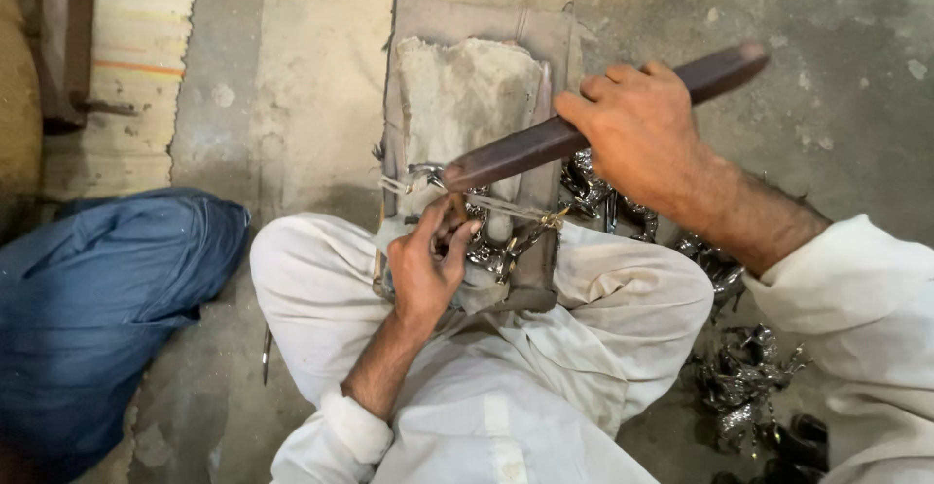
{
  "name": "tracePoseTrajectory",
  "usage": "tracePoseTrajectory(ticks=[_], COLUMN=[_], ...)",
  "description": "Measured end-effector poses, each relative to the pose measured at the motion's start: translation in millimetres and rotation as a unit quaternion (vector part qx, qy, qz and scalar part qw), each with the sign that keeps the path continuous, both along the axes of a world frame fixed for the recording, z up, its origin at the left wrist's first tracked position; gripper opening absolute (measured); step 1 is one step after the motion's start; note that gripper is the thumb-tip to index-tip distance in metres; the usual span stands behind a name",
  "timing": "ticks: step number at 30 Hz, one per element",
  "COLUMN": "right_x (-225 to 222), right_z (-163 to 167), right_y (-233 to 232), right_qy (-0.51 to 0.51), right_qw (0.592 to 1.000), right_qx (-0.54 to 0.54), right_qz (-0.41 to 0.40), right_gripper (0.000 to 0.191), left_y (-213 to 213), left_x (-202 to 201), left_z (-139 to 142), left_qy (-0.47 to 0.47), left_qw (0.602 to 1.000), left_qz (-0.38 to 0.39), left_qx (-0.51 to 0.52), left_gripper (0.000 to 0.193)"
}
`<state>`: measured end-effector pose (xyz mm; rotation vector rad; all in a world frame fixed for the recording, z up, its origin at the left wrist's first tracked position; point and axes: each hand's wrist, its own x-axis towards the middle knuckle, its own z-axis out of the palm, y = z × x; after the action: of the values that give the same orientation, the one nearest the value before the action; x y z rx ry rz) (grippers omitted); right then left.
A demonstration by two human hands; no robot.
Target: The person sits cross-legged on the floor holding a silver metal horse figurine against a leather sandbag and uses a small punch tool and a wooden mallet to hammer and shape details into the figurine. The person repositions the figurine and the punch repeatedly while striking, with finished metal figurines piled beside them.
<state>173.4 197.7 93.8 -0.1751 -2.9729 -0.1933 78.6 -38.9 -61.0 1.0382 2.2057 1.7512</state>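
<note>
- Shiny metal piece (484,248) sits on the block (467,105) at its near end, just above the lap, under thin wires (516,210) stretched across the block.
- Left hand (425,260) is on the piece: fingers curled and pinched around it, thumb side up, wrist coming straight up from the lap. Closed on the piece, pinning it down.
- File (584,124), a long dark bar, lies with its long axis running from upper right down to lower left; its low tip rests just above the piece and the left fingertips, touching or nearly so, can't tell exactly.
- Right hand (637,134) is wrapped tight around the file past mid-length, knuckles up, forearm coming in from the right, raised above the block. The far end of the file sticks out beyond the fist.
- Piece lies down-left of the right hand, right under the left; left is the nearer hand by far.
- Block is grey, rough, padded, tied upright between the crossed knees in white trousers (545,348).
- More shiny metal parts (739,377) piled on the floor (856,85) at right, near the right knee, some behind the block too.
- Blue cloth bundle (97,299) on the floor at left, well apart.
- Striped mat (136,46) at upper left.
</note>
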Motion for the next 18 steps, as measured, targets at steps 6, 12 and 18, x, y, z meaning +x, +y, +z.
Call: tracePoseTrajectory(ticks=[6, 12, 18], right_x=[3, 2, -5], right_z=[7, 14, 20], right_y=[-1, -5, -19], right_qy=[0.073, 0.124, 0.053], right_qw=[0.997, 0.984, 0.995], right_qx=[-0.029, -0.130, 0.057], right_qz=[0.022, 0.012, 0.065], right_gripper=[0.038, 0.032, 0.037], left_y=[0, -3, -2], left_x=[6, 11, 11], left_z=[-5, -8, -6], left_qy=[-0.030, -0.003, 0.013], left_qw=[0.999, 0.999, 1.000], left_qz=[0.003, 0.003, 0.013], left_qx=[0.042, 0.045, 0.020], left_gripper=[0.037, 0.033, 0.029])
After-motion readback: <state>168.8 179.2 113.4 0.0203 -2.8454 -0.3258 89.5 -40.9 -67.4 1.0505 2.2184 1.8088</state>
